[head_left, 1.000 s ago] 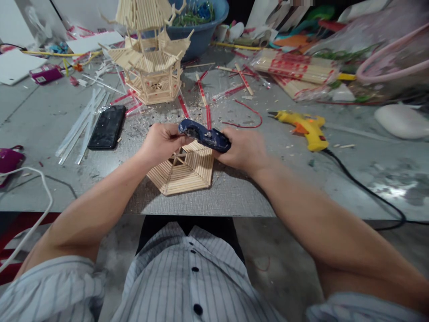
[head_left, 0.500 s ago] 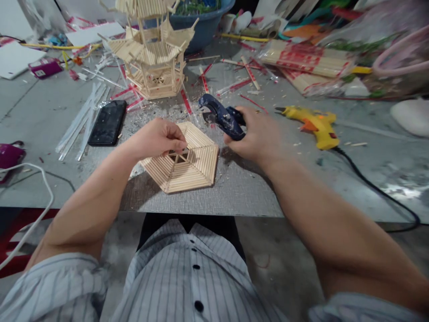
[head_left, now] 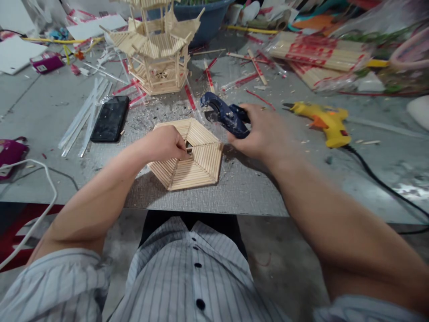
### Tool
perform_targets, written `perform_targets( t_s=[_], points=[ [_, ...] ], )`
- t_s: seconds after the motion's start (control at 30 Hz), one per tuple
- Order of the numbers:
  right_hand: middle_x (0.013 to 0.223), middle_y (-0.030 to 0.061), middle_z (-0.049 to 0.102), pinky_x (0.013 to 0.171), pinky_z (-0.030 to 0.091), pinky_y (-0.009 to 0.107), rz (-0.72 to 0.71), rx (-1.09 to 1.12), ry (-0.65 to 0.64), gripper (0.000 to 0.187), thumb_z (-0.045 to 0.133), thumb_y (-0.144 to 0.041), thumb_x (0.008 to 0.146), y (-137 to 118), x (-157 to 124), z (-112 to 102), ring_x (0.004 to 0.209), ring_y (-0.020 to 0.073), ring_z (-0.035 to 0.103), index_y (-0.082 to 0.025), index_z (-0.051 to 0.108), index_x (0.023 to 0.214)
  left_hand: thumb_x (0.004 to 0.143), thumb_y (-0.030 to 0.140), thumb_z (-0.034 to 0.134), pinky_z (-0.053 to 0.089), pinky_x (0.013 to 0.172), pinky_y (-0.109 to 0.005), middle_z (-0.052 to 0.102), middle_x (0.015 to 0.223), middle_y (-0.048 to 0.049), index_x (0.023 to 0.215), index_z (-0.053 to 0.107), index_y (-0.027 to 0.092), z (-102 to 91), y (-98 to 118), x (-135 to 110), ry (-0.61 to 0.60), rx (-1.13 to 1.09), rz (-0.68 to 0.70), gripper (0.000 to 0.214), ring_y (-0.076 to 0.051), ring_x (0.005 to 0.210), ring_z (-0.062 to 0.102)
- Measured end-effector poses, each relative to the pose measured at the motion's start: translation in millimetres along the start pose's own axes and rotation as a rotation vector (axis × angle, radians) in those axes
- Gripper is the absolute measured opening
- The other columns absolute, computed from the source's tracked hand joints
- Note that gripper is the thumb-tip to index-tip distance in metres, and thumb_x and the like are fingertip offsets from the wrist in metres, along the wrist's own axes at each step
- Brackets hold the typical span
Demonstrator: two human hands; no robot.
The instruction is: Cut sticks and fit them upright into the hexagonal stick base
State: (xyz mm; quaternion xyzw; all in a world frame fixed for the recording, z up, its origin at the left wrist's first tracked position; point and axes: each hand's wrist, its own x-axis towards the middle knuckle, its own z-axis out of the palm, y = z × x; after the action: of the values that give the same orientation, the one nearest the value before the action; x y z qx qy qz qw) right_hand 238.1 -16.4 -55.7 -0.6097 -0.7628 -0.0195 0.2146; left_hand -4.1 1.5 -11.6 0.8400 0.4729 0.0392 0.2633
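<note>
- Your left hand (head_left: pixel 166 144) lies on the hexagonal stick panel (head_left: pixel 197 163) at the centre of the frame, fingers curled under, fingertips pinching at the small opening in the panel's middle
- The hexagonal stick panel rests flat on the grey table (head_left: pixel 234 197), near its front edge, directly ahead of your striped shirt (head_left: pixel 187 277)
- Your right hand (head_left: pixel 268 134), right of centre, is closed around the handles of the blue cutter (head_left: pixel 226 117); thumb and fingers wrap the grip firmly
- The blue cutter's head points toward the upper left and sits just beside the panel's upper right edge; whether it touches the panel cannot be told, nor whether its blades are parted
- A stick pagoda model (head_left: pixel 156 49) stands upright at the upper centre, well apart from both hands
- A black phone (head_left: pixel 111 118) lies face up left of the panel, with clear glue rods (head_left: pixel 83 117) strewn just beside it
- A yellow glue gun (head_left: pixel 323 121) lies on its side at the right, its black cord (head_left: pixel 378 179) trailing to the lower right
- Wrapped bundles of sticks (head_left: pixel 315 53) occupy the upper right; a blue basin (head_left: pixel 204 20) sits behind the pagoda model
- A white cable (head_left: pixel 40 179) loops over the table edge at the lower left
- Stick offcuts and red strips litter the surface between the pagoda model and the panel
</note>
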Motion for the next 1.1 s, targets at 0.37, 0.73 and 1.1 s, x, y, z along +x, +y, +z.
perform_targets(
  t_s=[0.37,0.73,1.1],
  points=[
    [0.115,0.0154,0.062,0.083,0.044,0.048,-0.013,-0.005,0.007,0.058,0.057,-0.041,0.074,-1.5,0.0,-1.3,0.103,0.0359,0.058,-0.017,0.051,0.126,0.061,0.021,0.071,0.035,0.055,-0.022,0.063,0.051,0.0037,0.06,0.073,0.02,-0.5,-5.0,2.5,-0.037,-0.037,0.062,0.003,-0.009,0.049,0.051],
    [0.109,0.0118,0.065,0.083,0.046,0.049,-0.069,0.017,0.087,0.058,0.061,-0.042,0.071,4.5,-0.5,6.4,0.101,0.0346,0.06,-0.021,0.052,0.125,0.071,0.029,0.063,0.036,0.061,-0.021,0.071,0.071,-0.0004,0.076,0.076,0.017,-9.1,7.3,-1.4,-0.177,0.134,-0.011,0.018,-0.01,0.063,0.055],
    [0.108,0.0153,0.063,0.081,0.044,0.049,-0.076,0.012,0.052,0.059,0.059,-0.043,0.074,1.2,-0.8,4.0,0.102,0.037,0.058,-0.017,0.05,0.127,0.069,0.029,0.065,0.033,0.056,-0.021,0.068,0.062,0.002,0.07,0.075,0.02,-4.2,-2.6,2.8,-0.132,0.123,0.087,0.014,-0.009,0.056,0.052]
  ],
)
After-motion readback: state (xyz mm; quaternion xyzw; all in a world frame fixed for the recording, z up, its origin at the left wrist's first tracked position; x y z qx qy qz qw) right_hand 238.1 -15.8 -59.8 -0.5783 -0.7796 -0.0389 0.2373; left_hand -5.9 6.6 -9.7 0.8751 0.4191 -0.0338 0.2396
